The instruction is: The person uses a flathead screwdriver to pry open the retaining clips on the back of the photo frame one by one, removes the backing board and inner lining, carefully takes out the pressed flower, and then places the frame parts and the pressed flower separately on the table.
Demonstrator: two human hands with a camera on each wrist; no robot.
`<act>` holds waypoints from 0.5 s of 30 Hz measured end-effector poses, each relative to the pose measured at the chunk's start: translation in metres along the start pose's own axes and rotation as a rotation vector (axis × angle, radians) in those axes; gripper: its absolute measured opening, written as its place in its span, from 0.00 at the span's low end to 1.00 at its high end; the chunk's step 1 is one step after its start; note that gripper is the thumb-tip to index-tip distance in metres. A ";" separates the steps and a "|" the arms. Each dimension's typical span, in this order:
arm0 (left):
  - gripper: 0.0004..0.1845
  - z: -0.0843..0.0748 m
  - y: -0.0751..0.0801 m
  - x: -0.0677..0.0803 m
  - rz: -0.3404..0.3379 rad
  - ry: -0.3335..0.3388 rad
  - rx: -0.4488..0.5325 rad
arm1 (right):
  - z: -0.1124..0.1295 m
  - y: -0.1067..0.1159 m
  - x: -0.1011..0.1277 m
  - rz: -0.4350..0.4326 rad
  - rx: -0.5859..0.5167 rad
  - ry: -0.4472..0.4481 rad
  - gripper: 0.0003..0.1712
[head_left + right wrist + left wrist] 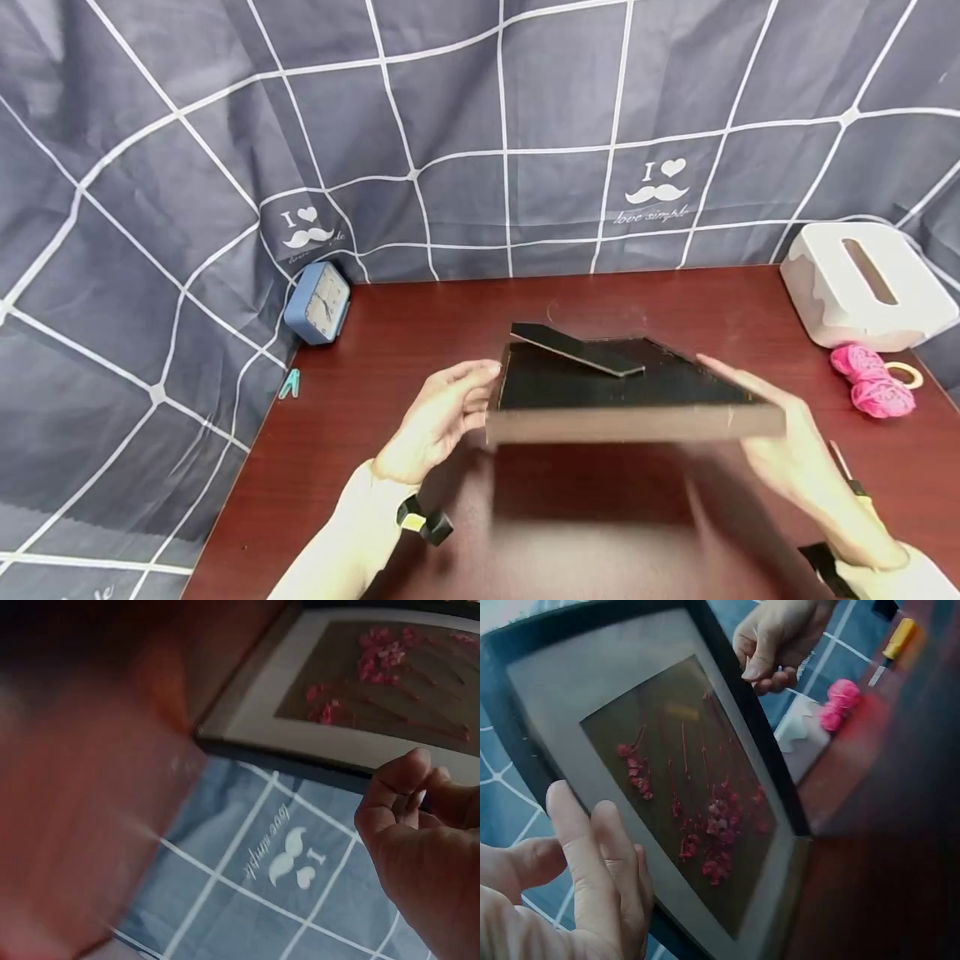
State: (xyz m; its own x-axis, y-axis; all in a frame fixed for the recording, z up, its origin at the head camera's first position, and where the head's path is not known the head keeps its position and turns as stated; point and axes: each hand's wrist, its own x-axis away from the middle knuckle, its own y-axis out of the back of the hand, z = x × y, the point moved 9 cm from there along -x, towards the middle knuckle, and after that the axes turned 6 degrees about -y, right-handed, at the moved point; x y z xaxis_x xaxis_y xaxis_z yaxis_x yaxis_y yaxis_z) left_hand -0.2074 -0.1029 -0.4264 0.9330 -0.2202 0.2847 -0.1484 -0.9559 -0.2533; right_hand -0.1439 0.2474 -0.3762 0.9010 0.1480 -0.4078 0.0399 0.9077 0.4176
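Holding picture frame (630, 392) | both hands' grip on edges | curtain (656, 196) reads "love simple"

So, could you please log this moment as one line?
left hand: holds picture frame | right hand: holds frame | frame: above table, face down
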 end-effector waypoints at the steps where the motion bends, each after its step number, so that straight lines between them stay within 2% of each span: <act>1: 0.16 0.005 0.003 0.004 0.007 0.006 -0.014 | 0.001 -0.004 0.008 0.031 -0.056 0.012 0.40; 2: 0.17 0.010 0.005 0.007 0.016 0.013 -0.024 | 0.000 -0.008 0.015 0.062 -0.117 0.010 0.42; 3: 0.19 0.014 0.007 0.010 0.018 0.016 -0.034 | 0.000 -0.005 0.022 -0.007 0.037 -0.042 0.42; 5: 0.22 0.022 0.012 0.013 0.025 0.021 -0.059 | -0.008 -0.010 0.030 0.021 0.013 -0.141 0.37; 8: 0.25 0.032 0.018 0.014 0.031 0.024 -0.103 | -0.026 -0.015 0.038 0.043 0.033 -0.352 0.25; 12: 0.23 0.043 0.022 0.011 0.044 0.026 -0.182 | -0.051 -0.021 0.045 0.104 0.088 -0.645 0.28; 15: 0.20 0.051 0.025 0.008 0.047 0.025 -0.228 | -0.060 -0.027 0.044 0.161 0.139 -0.759 0.31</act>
State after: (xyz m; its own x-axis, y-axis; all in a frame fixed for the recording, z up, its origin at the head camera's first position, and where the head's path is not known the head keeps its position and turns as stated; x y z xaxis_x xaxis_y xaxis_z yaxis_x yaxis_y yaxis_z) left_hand -0.1867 -0.1190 -0.4775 0.9153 -0.2677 0.3011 -0.2644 -0.9630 -0.0525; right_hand -0.1307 0.2530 -0.4540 0.9468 -0.0800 0.3116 -0.1081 0.8331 0.5424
